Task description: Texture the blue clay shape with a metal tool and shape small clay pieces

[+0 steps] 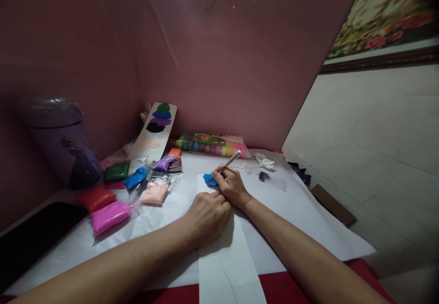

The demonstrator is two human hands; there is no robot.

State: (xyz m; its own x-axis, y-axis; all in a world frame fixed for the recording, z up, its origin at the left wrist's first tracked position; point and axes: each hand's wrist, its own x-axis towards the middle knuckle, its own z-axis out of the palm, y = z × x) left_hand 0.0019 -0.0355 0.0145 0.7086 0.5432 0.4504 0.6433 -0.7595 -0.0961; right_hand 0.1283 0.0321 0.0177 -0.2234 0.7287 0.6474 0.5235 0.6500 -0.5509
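Note:
A long white card strip [222, 258] lies on the white sheet in front of me, with a thin curved line drawn down its near part. Near its far end is a patch of blue clay [207, 179]. My right hand [233, 185] is closed around a slim, light-coloured pen [233, 158], its upper end tilted to the right. The pen's lower end is down at the blue patch. My left hand [209, 215] rests on the strip just nearer to me, touching the right hand. Its fingers are curled under, so whatever they may hold is hidden.
Several clay packets, including pink [111, 216], red [96, 198] and peach [155, 191], lie left. Behind stand a purple tumbler [65, 144] and a card with colour patches [154, 132]. A bag of coloured clay [212, 145] lies along the pink panel [219, 66]. A black smear [264, 176] is right.

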